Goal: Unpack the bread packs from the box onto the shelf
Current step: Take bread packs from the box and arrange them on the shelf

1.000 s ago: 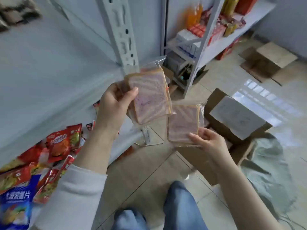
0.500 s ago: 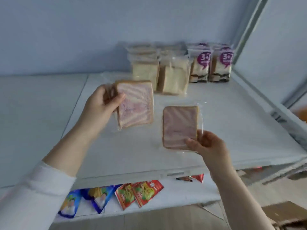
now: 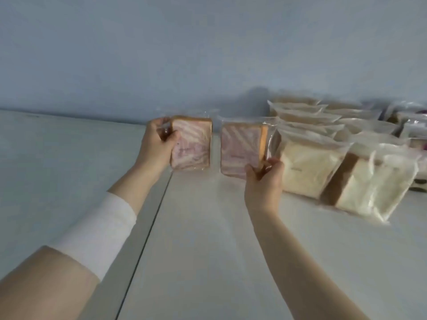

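Left fingers [image 3: 171,137] clamped round the left bread pack [image 3: 193,146], right fingers [image 3: 251,173] pinching the right bread pack [image 3: 241,151] by a corner. Both upright at the shelf [image 3: 208,250] back, probably to extend the pale packs [image 3: 307,167] just right of the fingers.

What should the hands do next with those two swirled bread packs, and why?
Probably set both down and let go: the left hand and right hand hold the left swirled pack and right swirled pack upright at the back of the shelf, beside the pale bread packs there.
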`<control>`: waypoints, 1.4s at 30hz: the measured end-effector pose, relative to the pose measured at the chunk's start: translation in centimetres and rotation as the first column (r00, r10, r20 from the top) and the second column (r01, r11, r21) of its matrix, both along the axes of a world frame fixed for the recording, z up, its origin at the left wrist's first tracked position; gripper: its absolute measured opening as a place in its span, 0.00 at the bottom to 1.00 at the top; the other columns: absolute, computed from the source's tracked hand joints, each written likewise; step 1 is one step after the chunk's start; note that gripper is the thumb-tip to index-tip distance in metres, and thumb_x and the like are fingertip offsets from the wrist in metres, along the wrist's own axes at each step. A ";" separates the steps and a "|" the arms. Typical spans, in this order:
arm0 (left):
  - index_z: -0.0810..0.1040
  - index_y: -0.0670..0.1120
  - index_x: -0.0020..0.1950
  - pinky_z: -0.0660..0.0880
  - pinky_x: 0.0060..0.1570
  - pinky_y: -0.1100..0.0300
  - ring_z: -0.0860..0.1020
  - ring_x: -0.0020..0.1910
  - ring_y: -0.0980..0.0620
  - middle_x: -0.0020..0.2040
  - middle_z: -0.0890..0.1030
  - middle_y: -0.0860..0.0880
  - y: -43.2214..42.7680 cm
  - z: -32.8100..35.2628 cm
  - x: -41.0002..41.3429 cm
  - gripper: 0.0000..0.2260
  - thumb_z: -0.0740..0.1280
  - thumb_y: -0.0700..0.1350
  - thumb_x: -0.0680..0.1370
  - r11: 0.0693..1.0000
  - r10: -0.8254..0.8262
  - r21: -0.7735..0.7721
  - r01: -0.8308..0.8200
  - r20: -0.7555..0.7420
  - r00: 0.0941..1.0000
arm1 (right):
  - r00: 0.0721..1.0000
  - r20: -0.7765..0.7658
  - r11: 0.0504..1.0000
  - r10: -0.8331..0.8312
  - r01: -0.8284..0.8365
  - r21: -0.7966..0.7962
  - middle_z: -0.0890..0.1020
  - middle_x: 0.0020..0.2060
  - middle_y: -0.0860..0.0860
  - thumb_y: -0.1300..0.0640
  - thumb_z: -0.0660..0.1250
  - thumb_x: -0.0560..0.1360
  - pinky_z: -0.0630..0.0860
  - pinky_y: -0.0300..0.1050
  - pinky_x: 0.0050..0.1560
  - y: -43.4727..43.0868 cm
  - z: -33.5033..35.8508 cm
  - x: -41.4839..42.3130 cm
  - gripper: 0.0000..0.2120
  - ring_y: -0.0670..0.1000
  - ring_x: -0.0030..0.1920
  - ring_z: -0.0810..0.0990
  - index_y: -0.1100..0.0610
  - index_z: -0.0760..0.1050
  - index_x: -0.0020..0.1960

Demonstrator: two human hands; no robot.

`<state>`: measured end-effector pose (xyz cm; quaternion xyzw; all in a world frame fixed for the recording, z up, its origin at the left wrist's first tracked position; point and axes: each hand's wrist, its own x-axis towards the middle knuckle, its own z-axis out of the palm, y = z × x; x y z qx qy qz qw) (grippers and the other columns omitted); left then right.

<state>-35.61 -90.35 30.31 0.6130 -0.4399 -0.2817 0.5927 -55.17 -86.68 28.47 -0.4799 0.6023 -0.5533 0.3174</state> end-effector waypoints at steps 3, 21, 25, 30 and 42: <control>0.68 0.40 0.63 0.71 0.63 0.45 0.76 0.56 0.47 0.58 0.77 0.41 -3.9 -0.9 0.8 0.16 0.64 0.35 0.76 1.000 -0.015 -0.012 0.015 -0.046 0.999 | 0.997 -0.022 0.997 -0.070 0.070 0.026 0.76 0.51 0.58 0.66 0.64 0.75 0.68 0.45 0.54 -4.0 -0.7 2.3 0.13 0.57 0.52 0.74 0.63 0.65 0.57; 0.64 0.37 0.65 0.73 0.56 0.65 0.76 0.55 0.47 0.61 0.74 0.38 -12.3 -3.0 1.8 0.21 0.67 0.36 0.75 0.992 -0.108 -0.049 0.113 0.093 0.990 | 0.939 -0.234 0.949 -0.252 0.288 0.132 0.69 0.68 0.57 0.64 0.61 0.76 0.62 0.45 0.69 -13.1 -2.1 4.7 0.26 0.55 0.68 0.68 0.60 0.57 0.72; 0.63 0.34 0.67 0.65 0.66 0.55 0.70 0.64 0.41 0.64 0.70 0.36 -8.3 -2.4 1.9 0.25 0.68 0.37 0.74 0.996 -0.054 -0.047 0.072 0.312 0.949 | 0.864 -0.490 0.966 -0.114 0.211 0.147 0.57 0.74 0.57 0.62 0.58 0.78 0.51 0.43 0.70 -9.3 -1.6 4.7 0.31 0.56 0.74 0.57 0.59 0.47 0.75; 0.72 0.38 0.62 0.67 0.59 0.48 0.72 0.61 0.38 0.59 0.74 0.38 1.0 -0.3 -2.2 0.21 0.70 0.37 0.70 0.948 -0.079 -0.121 0.294 0.806 0.587 | 0.665 -0.747 0.999 -0.018 0.032 0.005 0.68 0.66 0.59 0.60 0.67 0.73 0.64 0.51 0.65 0.8 0.0 2.8 0.26 0.60 0.65 0.66 0.61 0.64 0.69; 0.67 0.45 0.65 0.65 0.57 0.51 0.69 0.60 0.42 0.62 0.70 0.43 25.3 -0.3 -37.5 0.17 0.62 0.43 0.77 0.609 -0.356 0.257 0.750 0.934 -0.031 | 0.454 -0.873 0.791 -0.180 0.594 0.146 0.66 0.66 0.57 0.58 0.64 0.75 0.67 0.55 0.60 31.3 -1.9 -28.6 0.22 0.60 0.65 0.64 0.58 0.65 0.67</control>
